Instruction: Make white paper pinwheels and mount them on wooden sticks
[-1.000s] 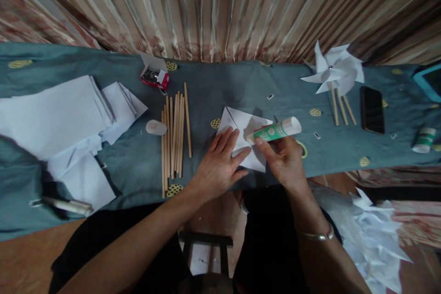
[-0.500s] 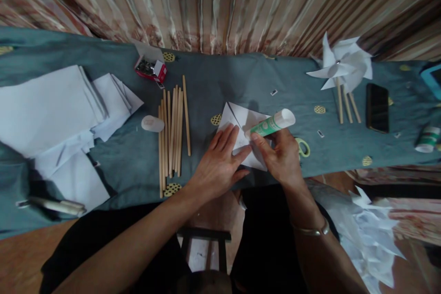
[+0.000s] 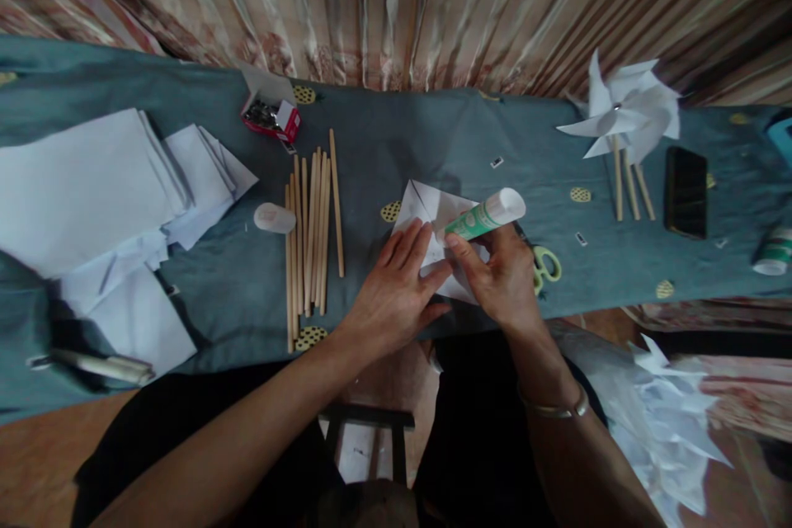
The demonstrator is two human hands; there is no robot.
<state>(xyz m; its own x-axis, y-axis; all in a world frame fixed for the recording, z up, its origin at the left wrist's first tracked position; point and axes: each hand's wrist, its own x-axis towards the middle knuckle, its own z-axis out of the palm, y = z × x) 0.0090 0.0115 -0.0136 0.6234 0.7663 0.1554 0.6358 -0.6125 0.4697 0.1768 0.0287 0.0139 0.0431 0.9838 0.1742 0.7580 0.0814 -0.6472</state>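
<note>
A square of white paper (image 3: 436,202) with slits running in from its corners lies at the table's front, partly covered by both hands. My left hand (image 3: 399,285) rests on it with fingers stretched out, pressing the sheet flat. In my right hand (image 3: 504,276) is a green and white glue stick (image 3: 486,214), tilted, its lower end at the middle of the paper. Scissors with light green handles (image 3: 547,266) lie right beside my right hand, their blades mostly hidden. The glue stick's white cap (image 3: 274,219) appears to lie left, against the wooden sticks (image 3: 315,231).
A red box of small metal pins (image 3: 272,117) stands behind the sticks. White paper stacks (image 3: 92,190) and a pen (image 3: 102,365) lie left. Paper pinwheels (image 3: 624,111), a phone (image 3: 685,192) and another glue stick (image 3: 773,252) are right. A bag of pinwheels (image 3: 665,421) sits below the table edge.
My right hand and the glue stick have shifted slightly left and down over the paper, exposing more of the scissors' handles. The left hand stays in place. The camera view has moved a little.
</note>
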